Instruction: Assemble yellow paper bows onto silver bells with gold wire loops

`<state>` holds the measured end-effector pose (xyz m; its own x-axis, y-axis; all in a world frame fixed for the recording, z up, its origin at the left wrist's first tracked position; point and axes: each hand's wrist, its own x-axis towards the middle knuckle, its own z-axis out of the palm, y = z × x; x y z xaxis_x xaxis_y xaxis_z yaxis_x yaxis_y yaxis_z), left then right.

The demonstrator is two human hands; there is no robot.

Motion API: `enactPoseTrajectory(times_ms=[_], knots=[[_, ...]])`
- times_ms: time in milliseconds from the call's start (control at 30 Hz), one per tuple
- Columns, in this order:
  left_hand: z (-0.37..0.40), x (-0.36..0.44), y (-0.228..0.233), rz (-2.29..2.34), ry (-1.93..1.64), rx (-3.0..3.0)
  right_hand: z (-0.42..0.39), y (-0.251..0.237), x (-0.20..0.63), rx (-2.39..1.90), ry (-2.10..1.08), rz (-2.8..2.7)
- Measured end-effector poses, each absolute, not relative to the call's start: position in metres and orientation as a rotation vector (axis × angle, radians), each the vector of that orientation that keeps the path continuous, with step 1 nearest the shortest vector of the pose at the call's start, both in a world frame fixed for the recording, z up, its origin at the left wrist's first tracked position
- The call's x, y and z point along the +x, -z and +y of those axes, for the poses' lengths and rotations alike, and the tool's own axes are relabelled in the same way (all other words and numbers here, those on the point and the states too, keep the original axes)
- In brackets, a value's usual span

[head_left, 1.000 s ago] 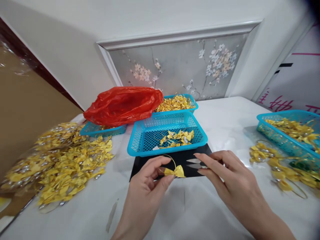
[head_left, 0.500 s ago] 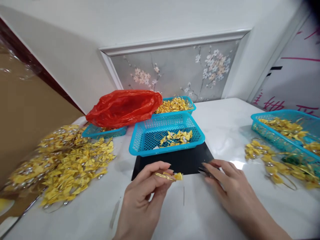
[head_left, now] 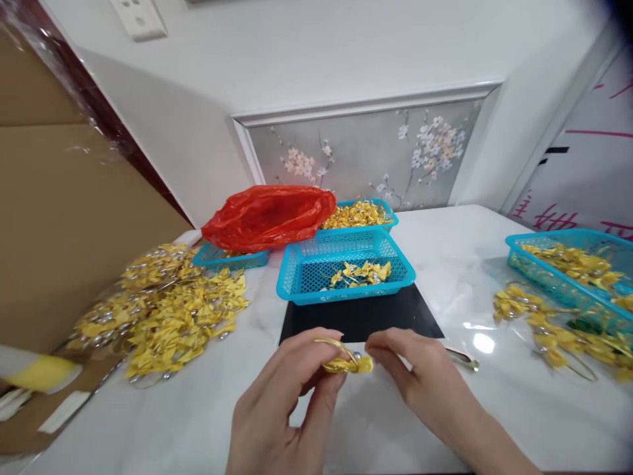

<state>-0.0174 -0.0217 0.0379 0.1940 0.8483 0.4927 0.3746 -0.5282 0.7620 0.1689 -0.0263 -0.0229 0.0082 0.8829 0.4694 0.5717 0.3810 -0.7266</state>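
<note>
My left hand (head_left: 291,396) is closed, pinching a yellow ribbon ornament (head_left: 364,364) with a gold wire loop and a small pearly bead between thumb and fingers. Close against the ornament's right end is my right hand (head_left: 420,376), its thumb and fingertips pressed together; what they grip, if anything, is too small to make out. A slim metal tool (head_left: 465,360) pokes out beyond the back of my right hand. Its other end is hidden, so I cannot tell whether it lies on the table or is in the palm.
A blue basket (head_left: 301,298) with some yellow ornaments stands on a black mat (head_left: 366,320). Behind are another blue basket (head_left: 394,223) and a red plastic bag (head_left: 267,218). Yellow ornaments (head_left: 173,330) are heaped left. A blue basket (head_left: 514,254) and loose ornaments (head_left: 544,330) are right.
My right hand has moved left to the ornament, and the metal tool's tips no longer show at its fingertips. The thread hanging from the ornament is out of sight. The view has shifted slightly left.
</note>
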Motion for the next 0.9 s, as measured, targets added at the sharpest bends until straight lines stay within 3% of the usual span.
enactPoseTrajectory(times_ms=[133,367,533,733,800,900], knots=[[-0.019,-0.023,-0.032,1.099,-1.294,2.153,-0.03,0.024,0.171,-1.38,-0.376,-1.637],[-0.021,-0.017,-0.031,1.023,-1.288,2.03,-0.055,-0.013,0.155,-1.047,-0.975,-1.44],[-0.023,-0.015,-0.039,1.056,-1.242,1.803,-0.049,-0.006,0.143,-0.932,-1.104,-1.23],[-0.02,-0.02,-0.03,1.114,-1.301,1.933,-0.045,0.006,0.137,-0.888,-1.515,-1.255],[-0.018,-0.023,-0.026,1.154,-1.312,2.084,-0.043,0.01,0.14,-0.978,-1.418,-1.366],[-0.018,-0.027,-0.024,1.217,-1.304,2.21,-0.039,0.017,0.151,-1.248,-0.983,-1.538]])
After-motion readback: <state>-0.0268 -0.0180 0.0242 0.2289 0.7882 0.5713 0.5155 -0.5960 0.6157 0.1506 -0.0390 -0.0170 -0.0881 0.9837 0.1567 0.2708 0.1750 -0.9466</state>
